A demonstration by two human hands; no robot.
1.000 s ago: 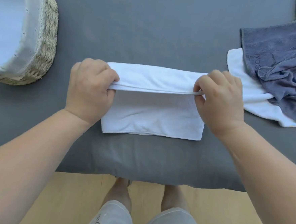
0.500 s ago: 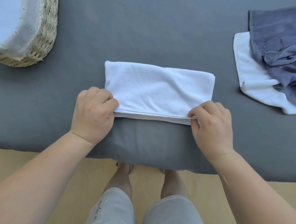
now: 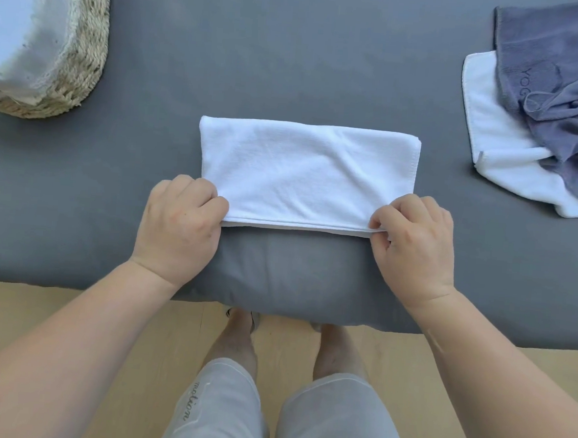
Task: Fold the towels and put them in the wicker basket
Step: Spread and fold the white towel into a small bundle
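A white towel (image 3: pixel 304 172) lies folded into a long flat rectangle on the grey bed surface (image 3: pixel 291 65). My left hand (image 3: pixel 179 226) pinches its near left corner and my right hand (image 3: pixel 412 241) pinches its near right corner, both holding the stacked near edges together. The wicker basket (image 3: pixel 82 67) with a white cloth lining stands at the far left, partly out of frame. At the far right a crumpled grey-blue towel (image 3: pixel 563 94) lies on top of another white towel (image 3: pixel 491 137).
The grey bed's near edge (image 3: pixel 291 311) runs just behind my legs, with a wooden floor (image 3: pixel 156 332) below it. Open grey surface lies between the folded towel and the basket, and beyond the towel.
Both hands pulled the towel's far edge toward me and laid it down on the near edge, halving its depth. Since half a second ago the hands have barely moved.
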